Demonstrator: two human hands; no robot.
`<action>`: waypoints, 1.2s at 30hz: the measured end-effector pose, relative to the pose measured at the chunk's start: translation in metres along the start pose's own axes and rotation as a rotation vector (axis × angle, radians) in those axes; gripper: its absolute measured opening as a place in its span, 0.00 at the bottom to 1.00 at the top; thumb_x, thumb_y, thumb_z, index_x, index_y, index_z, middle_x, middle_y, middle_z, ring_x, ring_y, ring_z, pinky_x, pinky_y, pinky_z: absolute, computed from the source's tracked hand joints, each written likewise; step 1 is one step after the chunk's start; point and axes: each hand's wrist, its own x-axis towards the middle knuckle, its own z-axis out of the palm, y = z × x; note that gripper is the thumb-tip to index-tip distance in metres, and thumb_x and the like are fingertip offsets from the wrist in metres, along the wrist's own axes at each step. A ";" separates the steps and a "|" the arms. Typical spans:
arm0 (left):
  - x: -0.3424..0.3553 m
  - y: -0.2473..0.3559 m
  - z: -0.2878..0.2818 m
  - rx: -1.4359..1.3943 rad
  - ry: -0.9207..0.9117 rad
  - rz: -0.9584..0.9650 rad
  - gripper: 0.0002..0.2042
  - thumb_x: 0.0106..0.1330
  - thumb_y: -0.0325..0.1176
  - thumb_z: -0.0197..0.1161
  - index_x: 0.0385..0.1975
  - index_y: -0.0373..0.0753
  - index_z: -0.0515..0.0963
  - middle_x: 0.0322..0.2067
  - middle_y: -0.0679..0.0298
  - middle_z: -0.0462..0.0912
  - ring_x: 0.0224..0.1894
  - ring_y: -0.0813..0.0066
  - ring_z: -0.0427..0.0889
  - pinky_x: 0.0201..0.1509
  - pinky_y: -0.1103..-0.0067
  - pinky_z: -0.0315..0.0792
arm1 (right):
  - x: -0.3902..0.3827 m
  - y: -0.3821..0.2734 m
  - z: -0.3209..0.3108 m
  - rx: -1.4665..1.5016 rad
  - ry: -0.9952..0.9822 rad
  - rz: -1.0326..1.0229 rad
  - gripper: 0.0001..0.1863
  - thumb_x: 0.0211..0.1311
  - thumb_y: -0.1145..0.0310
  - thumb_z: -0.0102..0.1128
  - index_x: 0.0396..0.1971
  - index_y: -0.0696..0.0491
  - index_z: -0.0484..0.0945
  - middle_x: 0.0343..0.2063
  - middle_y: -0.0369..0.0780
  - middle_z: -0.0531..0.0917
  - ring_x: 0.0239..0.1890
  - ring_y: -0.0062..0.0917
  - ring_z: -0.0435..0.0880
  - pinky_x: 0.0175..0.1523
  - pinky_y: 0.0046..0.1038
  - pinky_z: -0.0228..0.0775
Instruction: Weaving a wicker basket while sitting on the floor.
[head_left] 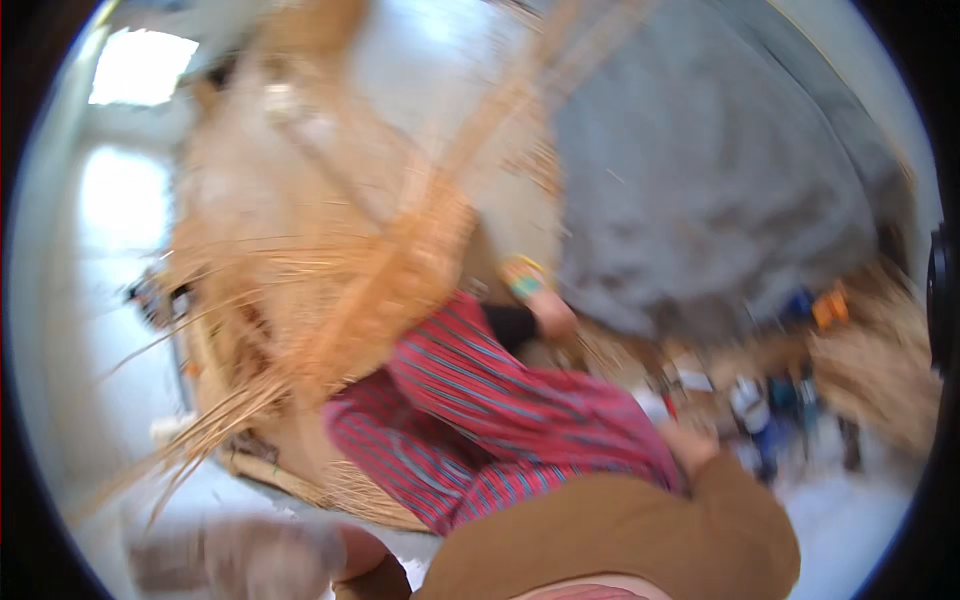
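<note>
A partly woven orange-tan piece with long loose strips rests across my legs in red striped trousers. My bare foot shows beyond them, with a yellow and green sandal strap or similar thing at it. My right hand is low at my right hip, beside a jumble of small items, its fingers smeared. My left hand is at the lower left, under the loose strips, heavily blurred; I cannot make out whether it holds anything.
A large grey cloth covers the upper right. Small containers and tools lie at the right, near bundled straw. Straw and strips lie on the mat. A bright opening shows at the upper left.
</note>
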 end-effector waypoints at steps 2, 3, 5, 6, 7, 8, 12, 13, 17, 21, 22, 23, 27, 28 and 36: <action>-0.064 -0.073 0.048 0.011 0.120 -0.683 0.30 0.78 0.41 0.40 0.75 0.42 0.40 0.76 0.61 0.39 0.77 0.71 0.43 0.79 0.72 0.40 | 0.133 0.003 -0.063 -0.057 0.081 -0.136 0.25 0.64 0.58 0.52 0.59 0.52 0.73 0.55 0.51 0.77 0.57 0.44 0.77 0.61 0.41 0.69; -0.047 -0.088 0.050 0.207 0.133 -0.707 0.29 0.78 0.37 0.40 0.75 0.41 0.42 0.74 0.57 0.47 0.74 0.66 0.51 0.75 0.68 0.50 | 0.207 -0.030 -0.099 -0.077 0.119 -0.308 0.25 0.64 0.58 0.52 0.59 0.52 0.73 0.55 0.50 0.77 0.57 0.44 0.77 0.61 0.41 0.69; -0.044 -0.105 0.072 0.296 0.216 -0.759 0.28 0.78 0.34 0.41 0.75 0.41 0.44 0.71 0.53 0.55 0.71 0.61 0.60 0.72 0.64 0.60 | 0.298 -0.028 -0.159 -0.178 0.190 -0.400 0.25 0.63 0.58 0.52 0.58 0.52 0.73 0.55 0.50 0.77 0.57 0.44 0.77 0.61 0.41 0.70; -0.037 -0.093 0.061 0.006 0.326 -0.545 0.29 0.77 0.34 0.44 0.75 0.43 0.44 0.70 0.54 0.57 0.70 0.59 0.61 0.73 0.65 0.59 | 0.322 -0.043 -0.169 -0.197 0.198 -0.450 0.25 0.63 0.59 0.52 0.58 0.52 0.73 0.55 0.50 0.77 0.56 0.44 0.77 0.61 0.41 0.70; -0.033 -0.082 0.053 -0.293 0.413 -0.317 0.30 0.76 0.34 0.46 0.75 0.45 0.45 0.69 0.54 0.59 0.69 0.57 0.62 0.74 0.66 0.57 | 0.340 -0.052 -0.181 -0.218 0.206 -0.484 0.25 0.63 0.59 0.52 0.58 0.52 0.74 0.55 0.50 0.78 0.56 0.44 0.77 0.61 0.41 0.70; -0.034 -0.064 0.039 -0.559 0.466 -0.095 0.31 0.75 0.34 0.49 0.75 0.47 0.46 0.68 0.54 0.61 0.69 0.56 0.62 0.74 0.66 0.55 | 0.345 -0.073 -0.181 -0.225 0.187 -0.534 0.24 0.63 0.59 0.52 0.58 0.52 0.74 0.55 0.50 0.78 0.56 0.44 0.77 0.60 0.41 0.70; -0.143 -0.080 0.024 0.483 -0.615 -0.444 0.33 0.68 0.51 0.59 0.70 0.48 0.59 0.72 0.45 0.51 0.71 0.37 0.55 0.68 0.48 0.58 | 0.343 -0.077 -0.204 -0.302 0.132 -0.607 0.24 0.63 0.59 0.52 0.57 0.52 0.74 0.54 0.50 0.78 0.56 0.43 0.78 0.60 0.41 0.71; -0.131 -0.096 0.078 0.249 -0.321 -0.583 0.35 0.64 0.49 0.64 0.70 0.47 0.60 0.70 0.40 0.52 0.70 0.35 0.55 0.73 0.50 0.49 | 0.358 -0.080 -0.216 -0.323 0.153 -0.603 0.24 0.63 0.59 0.52 0.57 0.52 0.75 0.54 0.49 0.78 0.56 0.43 0.78 0.60 0.41 0.71; -0.244 -0.089 0.092 0.456 -0.800 -0.722 0.27 0.67 0.47 0.59 0.66 0.51 0.69 0.69 0.47 0.59 0.71 0.45 0.59 0.76 0.54 0.43 | 0.426 -0.107 -0.300 -0.398 0.325 -0.598 0.23 0.63 0.59 0.52 0.56 0.52 0.75 0.54 0.49 0.79 0.56 0.42 0.78 0.59 0.41 0.71; -0.270 -0.080 0.093 0.354 -0.587 -0.814 0.20 0.71 0.45 0.56 0.60 0.51 0.76 0.66 0.54 0.68 0.71 0.56 0.61 0.77 0.58 0.43 | 0.448 -0.130 -0.339 -0.489 0.354 -0.652 0.23 0.63 0.59 0.52 0.56 0.52 0.76 0.53 0.49 0.79 0.56 0.42 0.78 0.58 0.41 0.72; -0.269 -0.077 0.091 0.356 -0.568 -0.829 0.20 0.71 0.45 0.56 0.60 0.51 0.76 0.66 0.54 0.68 0.71 0.56 0.61 0.77 0.58 0.43 | 0.448 -0.131 -0.342 -0.515 0.345 -0.663 0.23 0.63 0.59 0.52 0.55 0.52 0.76 0.53 0.48 0.79 0.56 0.42 0.78 0.58 0.41 0.72; -0.265 -0.081 0.089 0.373 -0.578 -0.809 0.20 0.71 0.45 0.56 0.61 0.52 0.76 0.66 0.55 0.68 0.71 0.57 0.61 0.77 0.59 0.43 | 0.451 -0.134 -0.349 -0.541 0.341 -0.671 0.22 0.63 0.59 0.52 0.55 0.52 0.76 0.53 0.48 0.79 0.56 0.41 0.78 0.58 0.41 0.72; -0.266 -0.081 0.092 0.330 -0.486 -0.799 0.18 0.71 0.41 0.56 0.59 0.52 0.77 0.64 0.57 0.71 0.69 0.58 0.65 0.77 0.61 0.45 | 0.456 -0.150 -0.378 -0.633 0.332 -0.681 0.22 0.63 0.59 0.53 0.55 0.51 0.77 0.53 0.48 0.80 0.56 0.41 0.79 0.58 0.41 0.73; -0.269 -0.083 0.095 0.279 -0.424 -0.808 0.17 0.71 0.40 0.56 0.58 0.53 0.78 0.63 0.58 0.72 0.69 0.59 0.66 0.77 0.61 0.46 | 0.455 -0.153 -0.386 -0.652 0.333 -0.675 0.22 0.63 0.59 0.53 0.54 0.51 0.77 0.53 0.48 0.80 0.56 0.41 0.79 0.57 0.41 0.73; -0.265 -0.080 0.085 0.265 -0.299 -0.901 0.15 0.70 0.35 0.56 0.54 0.49 0.81 0.61 0.59 0.76 0.67 0.60 0.69 0.76 0.62 0.51 | 0.378 -0.127 -0.333 -0.735 0.074 -0.606 0.21 0.63 0.59 0.53 0.53 0.51 0.79 0.52 0.47 0.81 0.55 0.40 0.79 0.56 0.41 0.74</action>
